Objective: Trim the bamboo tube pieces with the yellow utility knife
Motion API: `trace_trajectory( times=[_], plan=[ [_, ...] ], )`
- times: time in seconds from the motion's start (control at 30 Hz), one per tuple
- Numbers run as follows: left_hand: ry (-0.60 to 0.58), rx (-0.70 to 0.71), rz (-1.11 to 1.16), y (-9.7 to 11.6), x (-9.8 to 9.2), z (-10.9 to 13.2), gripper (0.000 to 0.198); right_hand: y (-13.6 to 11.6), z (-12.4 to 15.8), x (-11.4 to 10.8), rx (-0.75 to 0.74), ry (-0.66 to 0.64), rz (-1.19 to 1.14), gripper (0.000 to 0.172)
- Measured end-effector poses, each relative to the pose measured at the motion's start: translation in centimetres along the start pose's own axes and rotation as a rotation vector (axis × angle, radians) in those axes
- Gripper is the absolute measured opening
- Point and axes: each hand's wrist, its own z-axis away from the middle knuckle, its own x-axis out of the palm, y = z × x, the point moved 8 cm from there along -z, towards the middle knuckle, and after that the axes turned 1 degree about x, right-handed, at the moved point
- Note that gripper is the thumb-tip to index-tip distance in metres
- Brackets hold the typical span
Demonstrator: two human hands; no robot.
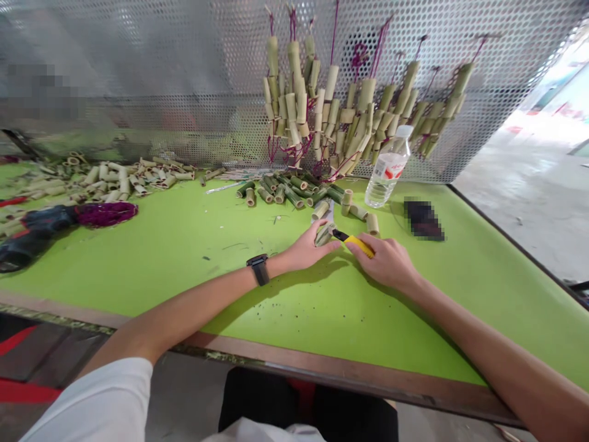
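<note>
My left hand (pixel 309 247) is closed around a short bamboo piece (pixel 324 234), a little above the green tabletop. In my right hand (pixel 385 261) is a yellow utility knife (pixel 359 244), its black tip touching or very near the bamboo's right end. The blade itself is too small to make out. Just beyond my hands lies a pale bamboo piece (pixel 321 209) on something whitish. More pale cut pieces (pixel 372 224) stand and lie to the right of it. Darker green bamboo pieces (pixel 294 196) are heaped behind.
A water bottle (pixel 386 172) stands at the back right, near a blurred dark object (pixel 422 219). Bamboo figures (pixel 365 92) hang on purple cords from the perforated metal panel (pixel 184 73). Leftward are a bamboo pile (pixel 122 178), purple cord (pixel 108 213) and a dark power tool (pixel 34 233).
</note>
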Motion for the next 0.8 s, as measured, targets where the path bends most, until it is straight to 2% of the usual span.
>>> trace_trajectory(
  times=[0.13,0.33,0.57,0.7,0.8],
  plan=[
    [-0.053,0.008,0.093,0.2,0.4,0.2,0.113,-0.5,0.2,0.5,-0.090,-0.042,0.034,0.056],
    [-0.122,0.002,0.081,0.2,0.6,0.4,0.117,-1.2,0.6,1.1,-0.166,-0.153,0.029,0.061],
    [-0.170,0.066,0.011,0.4,0.7,0.3,0.101,-1.2,0.7,0.6,-0.141,-0.108,0.049,0.057],
    [-0.071,0.046,-0.063,0.0,0.2,-0.1,0.087,-1.0,0.7,0.0,-0.019,-0.013,0.043,0.055],
    [-0.027,0.001,-0.040,-0.6,-0.1,-0.3,0.084,-0.7,0.7,-0.4,0.044,0.051,0.008,0.055]
  ],
)
